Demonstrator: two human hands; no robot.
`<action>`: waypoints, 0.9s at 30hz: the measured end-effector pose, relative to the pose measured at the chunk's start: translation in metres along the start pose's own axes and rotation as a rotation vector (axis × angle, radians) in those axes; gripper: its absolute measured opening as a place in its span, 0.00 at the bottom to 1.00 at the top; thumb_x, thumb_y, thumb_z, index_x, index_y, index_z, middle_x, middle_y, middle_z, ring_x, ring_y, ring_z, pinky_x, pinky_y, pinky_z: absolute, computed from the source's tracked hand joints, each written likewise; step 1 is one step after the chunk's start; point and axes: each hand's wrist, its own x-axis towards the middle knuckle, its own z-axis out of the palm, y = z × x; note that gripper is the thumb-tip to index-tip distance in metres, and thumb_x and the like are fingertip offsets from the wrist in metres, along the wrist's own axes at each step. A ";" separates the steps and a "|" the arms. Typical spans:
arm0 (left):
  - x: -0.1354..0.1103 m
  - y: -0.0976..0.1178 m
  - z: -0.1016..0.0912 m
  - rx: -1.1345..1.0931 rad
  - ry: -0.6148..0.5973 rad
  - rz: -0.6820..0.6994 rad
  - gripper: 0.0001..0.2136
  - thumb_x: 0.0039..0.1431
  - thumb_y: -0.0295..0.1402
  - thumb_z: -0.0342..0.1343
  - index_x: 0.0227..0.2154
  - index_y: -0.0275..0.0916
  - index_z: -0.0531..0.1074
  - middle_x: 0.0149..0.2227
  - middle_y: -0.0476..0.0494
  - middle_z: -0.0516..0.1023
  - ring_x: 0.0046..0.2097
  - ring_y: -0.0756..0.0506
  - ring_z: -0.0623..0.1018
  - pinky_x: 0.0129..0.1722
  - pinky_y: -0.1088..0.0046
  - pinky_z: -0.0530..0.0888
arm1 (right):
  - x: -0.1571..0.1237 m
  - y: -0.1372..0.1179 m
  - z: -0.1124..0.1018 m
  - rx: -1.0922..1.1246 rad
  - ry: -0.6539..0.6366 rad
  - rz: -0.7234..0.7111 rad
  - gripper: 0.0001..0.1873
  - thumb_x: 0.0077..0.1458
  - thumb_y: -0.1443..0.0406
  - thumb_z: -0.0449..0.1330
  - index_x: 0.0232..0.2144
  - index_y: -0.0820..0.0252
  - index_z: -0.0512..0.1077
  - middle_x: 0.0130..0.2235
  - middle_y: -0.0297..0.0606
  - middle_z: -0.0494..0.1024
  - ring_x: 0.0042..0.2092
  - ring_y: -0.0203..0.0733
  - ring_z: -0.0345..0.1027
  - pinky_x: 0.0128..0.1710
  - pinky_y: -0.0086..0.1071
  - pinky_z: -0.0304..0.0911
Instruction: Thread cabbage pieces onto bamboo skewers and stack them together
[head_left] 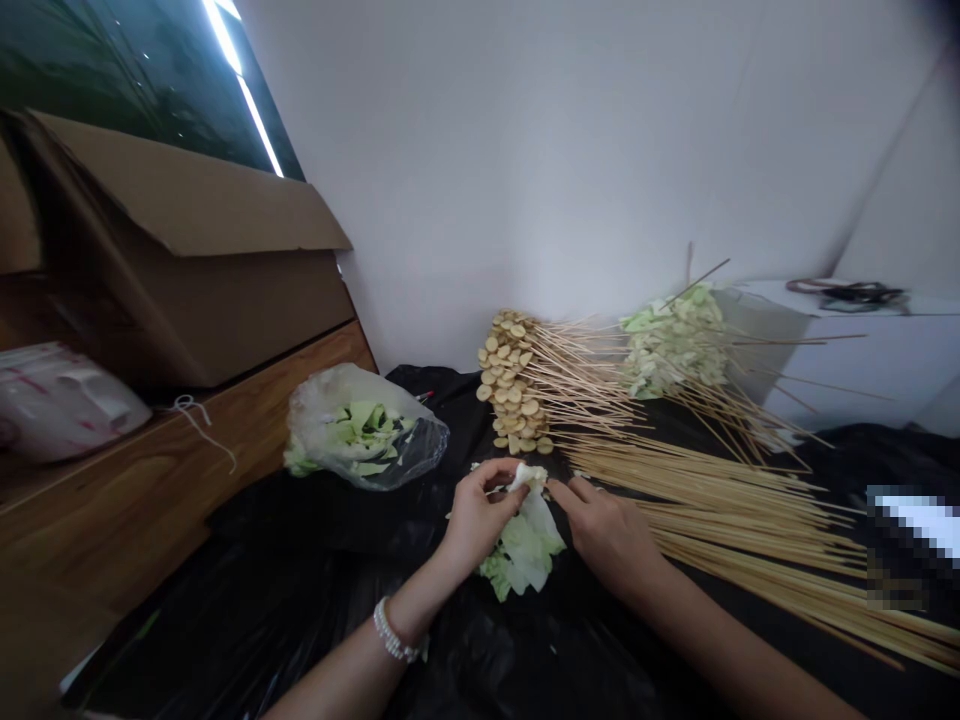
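My left hand [480, 508], with a beaded bracelet on its wrist, pinches the pale upper end of a cabbage leaf [526, 550]. The leaf's green, ruffled part hangs down between my hands over black plastic. My right hand [609, 530] is close against the leaf's right side, its fingers drawn together. Whatever those fingers hold is too small or hidden to make out. Just beyond and to the right of my right hand lies a spread of long bamboo skewers [720, 490].
Skewers threaded with round, pale slices [514, 385] are piled by the wall. Skewered cabbage [671, 345] sits behind to the right, its sticks jutting out. On the left are a clear plastic bag of cabbage leaves [367, 430], a cardboard box [225, 310] and a white packet [67, 400].
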 end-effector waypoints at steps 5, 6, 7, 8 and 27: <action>-0.006 0.006 0.002 0.156 -0.008 0.140 0.07 0.51 0.29 0.60 0.35 0.39 0.75 0.37 0.44 0.77 0.39 0.46 0.77 0.36 0.74 0.76 | -0.001 -0.003 -0.004 -0.043 -0.066 0.046 0.15 0.57 0.73 0.52 0.44 0.55 0.71 0.32 0.36 0.74 0.27 0.35 0.67 0.24 0.31 0.46; -0.007 0.007 0.003 0.162 -0.006 0.146 0.07 0.51 0.28 0.59 0.34 0.39 0.74 0.36 0.44 0.76 0.38 0.46 0.77 0.35 0.74 0.76 | -0.001 -0.004 -0.004 -0.044 -0.073 0.050 0.14 0.57 0.72 0.52 0.43 0.55 0.71 0.32 0.36 0.74 0.27 0.35 0.67 0.24 0.31 0.46; -0.007 0.008 0.003 0.167 -0.003 0.148 0.07 0.50 0.27 0.59 0.34 0.39 0.74 0.35 0.44 0.76 0.37 0.46 0.77 0.34 0.74 0.76 | -0.001 -0.005 -0.004 -0.047 -0.077 0.056 0.13 0.57 0.72 0.53 0.43 0.56 0.71 0.32 0.36 0.74 0.27 0.35 0.67 0.24 0.31 0.46; -0.007 0.008 0.003 0.172 0.001 0.151 0.06 0.49 0.26 0.59 0.33 0.39 0.73 0.35 0.45 0.75 0.37 0.46 0.77 0.34 0.74 0.76 | -0.002 -0.006 -0.004 -0.049 -0.078 0.063 0.13 0.57 0.72 0.53 0.42 0.56 0.71 0.32 0.36 0.74 0.28 0.35 0.68 0.24 0.31 0.46; 0.003 0.003 0.000 -0.197 0.049 -0.097 0.12 0.47 0.36 0.65 0.32 0.36 0.73 0.31 0.46 0.77 0.33 0.48 0.76 0.35 0.73 0.75 | 0.003 -0.004 -0.005 0.134 -0.063 0.161 0.12 0.64 0.66 0.46 0.37 0.58 0.70 0.35 0.38 0.77 0.34 0.39 0.71 0.28 0.29 0.53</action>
